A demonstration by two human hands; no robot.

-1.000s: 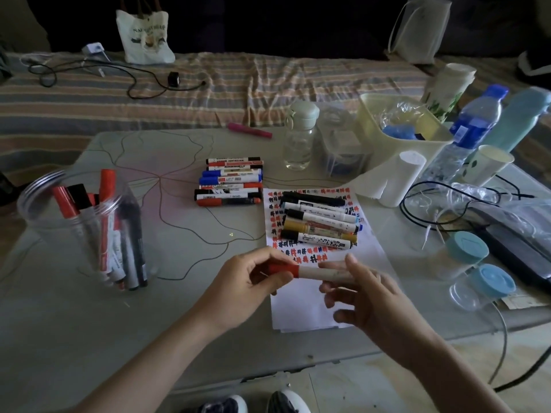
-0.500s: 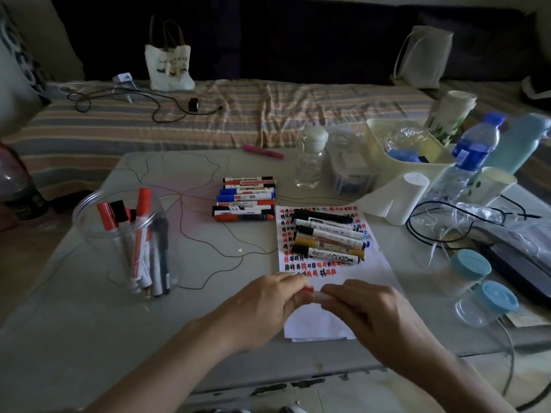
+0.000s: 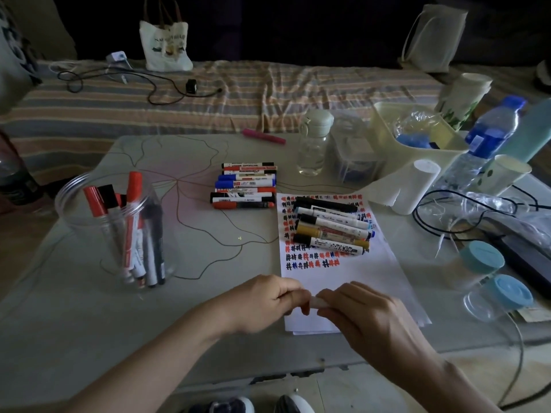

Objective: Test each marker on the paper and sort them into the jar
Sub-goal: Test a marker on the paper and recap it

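Observation:
Both hands meet over the near end of the white paper (image 3: 343,281), which carries rows of red, black and blue test marks. My left hand (image 3: 262,302) grips the red cap end of a white marker (image 3: 316,301); my right hand (image 3: 366,314) curls round its barrel, so only a short stretch of white shows between them. A clear jar (image 3: 74,201) at the left holds several red and black markers upright. Several markers (image 3: 331,226) lie on the paper's far half. Another row of markers (image 3: 244,186) lies on the table beside it.
A pink marker (image 3: 264,137) lies at the table's far edge. A small bottle (image 3: 313,144), a cream bin (image 3: 384,114), a paper roll (image 3: 417,183), a water bottle (image 3: 483,138), cables and two blue-lidded jars (image 3: 483,257) crowd the right side. A striped bed lies beyond.
My hands have closed together along the marker, hiding the red cap and most of the white barrel. The view has tilted up and back from the table.

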